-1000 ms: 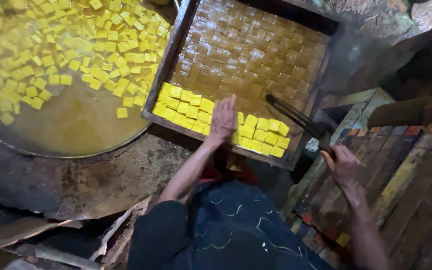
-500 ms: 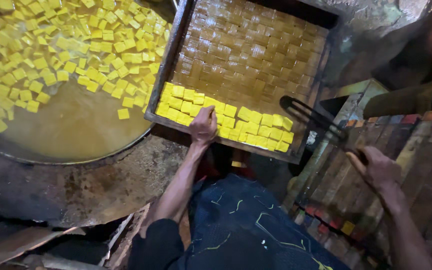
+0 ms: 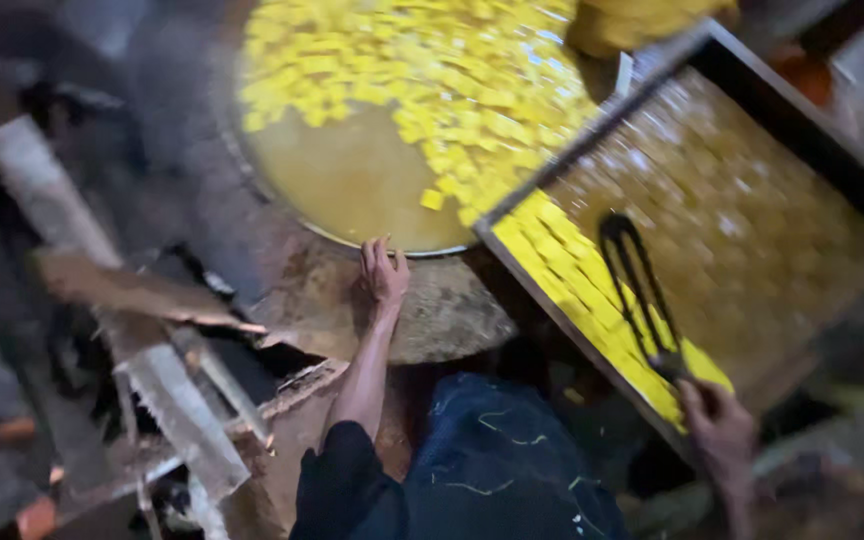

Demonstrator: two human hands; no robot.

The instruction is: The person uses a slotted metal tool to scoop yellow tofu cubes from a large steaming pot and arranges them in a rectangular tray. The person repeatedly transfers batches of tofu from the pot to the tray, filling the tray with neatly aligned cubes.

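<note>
left hand (image 3: 384, 275) flat, fingers spread, on stove rim by wok (image 3: 352, 180) | right hand (image 3: 717, 425) clenched on black wire tool (image 3: 637, 290) over tray (image 3: 752, 220) | tray: one yellow row laid, browned cubes beyond | most yellow cubes (image 3: 422, 70) floating in wok oil

On my feed, a pale wooden plank (image 3: 167, 390) slants across the lower left of the frame, with a splintered brown board (image 3: 132, 290) lying just above it. At bottom centre I see dark blue cloth (image 3: 497, 470) flecked with pale threads. A blurred orange lump (image 3: 37, 518) sits in the bottom left corner.
</note>
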